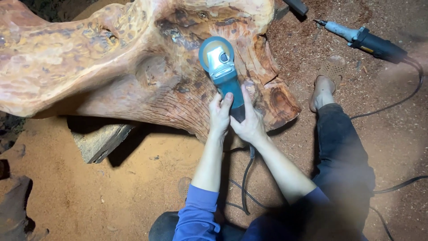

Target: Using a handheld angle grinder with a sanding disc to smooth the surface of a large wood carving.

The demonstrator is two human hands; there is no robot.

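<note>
A teal angle grinder (221, 67) with a grey head and round disc guard rests against a large reddish gnarled wood root (133, 62). My left hand (220, 115) wraps the left side of the grinder's body. My right hand (248, 120) grips its rear handle from the right. The disc presses on the dark, cracked middle of the root. The grinder's black cord (246, 178) drops between my forearms to the ground.
A wooden block (100, 140) props the root underneath. A second power tool (365, 41) with a black cable (408, 96) lies at the upper right on the sawdust-covered ground (111, 192). My right leg and sandalled foot (325, 85) stretch out beside the root.
</note>
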